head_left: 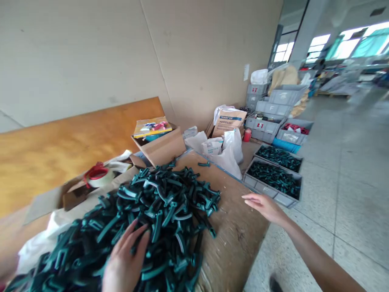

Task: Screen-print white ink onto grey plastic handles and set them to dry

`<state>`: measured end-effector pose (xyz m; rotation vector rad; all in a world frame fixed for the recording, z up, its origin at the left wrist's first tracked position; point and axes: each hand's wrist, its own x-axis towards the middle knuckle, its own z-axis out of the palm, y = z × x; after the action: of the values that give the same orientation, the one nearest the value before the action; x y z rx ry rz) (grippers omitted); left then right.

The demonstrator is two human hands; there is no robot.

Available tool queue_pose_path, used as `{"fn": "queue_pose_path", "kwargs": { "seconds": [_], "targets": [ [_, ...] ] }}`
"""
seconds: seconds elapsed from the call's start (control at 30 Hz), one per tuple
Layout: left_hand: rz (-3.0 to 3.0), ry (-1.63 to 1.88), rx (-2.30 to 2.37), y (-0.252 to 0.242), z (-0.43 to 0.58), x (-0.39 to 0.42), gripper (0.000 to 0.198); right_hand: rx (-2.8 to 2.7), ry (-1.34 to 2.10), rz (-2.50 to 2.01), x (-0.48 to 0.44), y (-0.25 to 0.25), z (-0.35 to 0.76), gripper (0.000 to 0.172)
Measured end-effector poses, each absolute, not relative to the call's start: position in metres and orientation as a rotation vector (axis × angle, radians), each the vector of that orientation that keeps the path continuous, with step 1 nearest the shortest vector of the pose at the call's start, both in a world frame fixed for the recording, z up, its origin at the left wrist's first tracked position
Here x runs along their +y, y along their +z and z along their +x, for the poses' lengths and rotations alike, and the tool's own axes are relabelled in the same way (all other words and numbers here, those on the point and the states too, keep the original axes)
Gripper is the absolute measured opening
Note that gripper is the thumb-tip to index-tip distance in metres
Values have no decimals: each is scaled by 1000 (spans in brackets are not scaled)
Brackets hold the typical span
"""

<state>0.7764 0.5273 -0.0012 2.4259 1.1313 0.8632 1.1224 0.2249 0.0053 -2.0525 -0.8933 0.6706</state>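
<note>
A large heap of dark green and black curved plastic handle-like parts (170, 202) covers much of the brown-topped table (237, 227). My left hand (126, 255) is over the near side of the heap, its fingers spread apart and nothing visibly held. Whether its fingertips touch the parts, I cannot tell. Past the table's right edge, my right hand (261, 206) hangs in the air with its fingers stretched out and nothing in them. Below and beyond it, a grey crate (267, 188) on the floor is filled with similar green parts.
Behind the heap stands an open cardboard box (165, 148) with a yellow packet on top. Tape rolls (100, 176) lie at the left. White plastic bags (229, 156) and a paper sack (227, 121) sit beyond the table. Grey crates (273, 107) are stacked along the wall.
</note>
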Motion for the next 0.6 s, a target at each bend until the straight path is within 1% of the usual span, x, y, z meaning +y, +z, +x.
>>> {"fn": "queue_pose_path", "kwargs": {
  "seconds": [0.07, 0.17, 0.3, 0.37, 0.47, 0.53, 0.6],
  "targets": [
    [2412, 805, 992, -7, 819, 474, 27, -883, 727, -2015, 194, -9, 1135, 45],
    [2261, 733, 808, -34, 906, 404, 22, -901, 822, -1973, 155, -36, 1156, 48],
    [1824, 706, 913, -72, 979, 332, 21, -972, 939, -1919, 139, -75, 1195, 47],
    [1624, 712, 1001, -84, 990, 304, 24, -1044, 986, -1890, 157, -93, 1218, 47],
    [1350, 670, 1116, -102, 997, 276, 29, -1183, 995, -1875, 220, -113, 1246, 43],
    [1144, 620, 1180, -119, 1001, 271, 42, -1281, 934, -1924, 276, -122, 1259, 40],
    [906, 603, 1233, -139, 1007, 275, 60, -1392, 809, -2026, 334, -129, 1270, 40]
  ]
}}
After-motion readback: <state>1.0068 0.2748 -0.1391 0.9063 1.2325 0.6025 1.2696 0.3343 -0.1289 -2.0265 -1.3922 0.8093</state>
